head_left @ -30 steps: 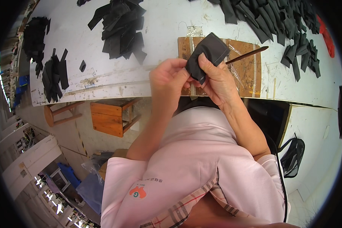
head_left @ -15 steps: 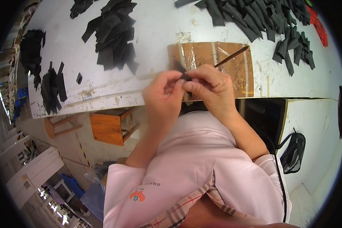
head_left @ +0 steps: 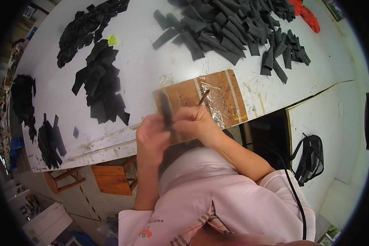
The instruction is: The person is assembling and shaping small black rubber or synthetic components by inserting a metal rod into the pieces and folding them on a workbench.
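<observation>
A black fabric-like strip (head_left: pixel 167 110), smeared by motion, stands up between my hands over the brown board (head_left: pixel 229 96). My left hand (head_left: pixel 152 133) is closed, with thumb and fingers pinching the strip's lower part. From the other side my right hand (head_left: pixel 197 123) meets it, fingertips closed at the strip's edge. A thin brown stick (head_left: pixel 203 97) juts up out of my right hand; its lower end is hidden there. Clear tape and pale bands cross the board, which lies at the table's front edge.
Dark rolled pieces (head_left: pixel 217 30) are heaped at the back, beside a red cloth or bag (head_left: pixel 305 16). Flat black pieces (head_left: pixel 100 84) lie to the left, a yellow-green scrap (head_left: pixel 112 39) by them. A wooden stool (head_left: pixel 110 179) stands below the white table (head_left: pixel 141 65); a black bag (head_left: pixel 310 160) hangs right.
The view has shifted, showing more of the table's back. The strip now stands more upright between my hands. The stick's tip has moved from the board's right side toward its middle with my right hand.
</observation>
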A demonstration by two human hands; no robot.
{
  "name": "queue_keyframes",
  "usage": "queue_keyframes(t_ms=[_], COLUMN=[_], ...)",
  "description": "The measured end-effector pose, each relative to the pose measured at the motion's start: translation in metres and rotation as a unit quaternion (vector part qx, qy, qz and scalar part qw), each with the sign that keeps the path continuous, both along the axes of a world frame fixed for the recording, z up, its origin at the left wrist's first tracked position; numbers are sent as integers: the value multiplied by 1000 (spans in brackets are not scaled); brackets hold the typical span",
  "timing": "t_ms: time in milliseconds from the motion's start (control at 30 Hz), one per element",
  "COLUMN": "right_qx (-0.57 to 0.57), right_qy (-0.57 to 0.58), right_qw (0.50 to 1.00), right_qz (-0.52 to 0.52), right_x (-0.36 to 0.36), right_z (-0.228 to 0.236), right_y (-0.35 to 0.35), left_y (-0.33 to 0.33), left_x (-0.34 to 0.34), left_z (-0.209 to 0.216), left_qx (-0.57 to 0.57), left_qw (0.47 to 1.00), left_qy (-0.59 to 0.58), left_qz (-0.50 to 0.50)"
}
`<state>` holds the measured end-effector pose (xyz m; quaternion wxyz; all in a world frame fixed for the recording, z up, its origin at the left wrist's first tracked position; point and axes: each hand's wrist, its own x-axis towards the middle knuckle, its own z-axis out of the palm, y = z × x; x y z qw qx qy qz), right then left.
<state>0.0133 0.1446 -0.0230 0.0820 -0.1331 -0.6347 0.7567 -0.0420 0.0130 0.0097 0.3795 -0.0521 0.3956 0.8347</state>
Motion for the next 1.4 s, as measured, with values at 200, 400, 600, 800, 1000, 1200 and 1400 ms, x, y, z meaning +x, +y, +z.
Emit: queue_keyframes(t_ms=[200,400,600,800,1000,1200,1400], right_qx=[-377,-265,-294,-2,223,-110,2], right_qy=[-71,-98,85,143,141,31,145], right_qw=[913,957,949,989,964,993,986], right_qz=[137,64,76,45,10,19,85], right_x=[2,8,20,21,29,32,32], right_z=[3,2,22,42,51,69,116], right_y=[-2,9,6,24,27,34,44], left_y=[11,-1,0,23,35,37,51], left_x=[10,5,14,34,35,16,5], left_z=[-35,-10,16,9,23,42,55], left_qx=[-350,-134,92,-266,-262,80,367], left_qw=[826,971,981,853,873,992,885], left_qy=[409,197,94,440,398,68,189], left_qz=[166,36,-139,91,105,-63,-214])
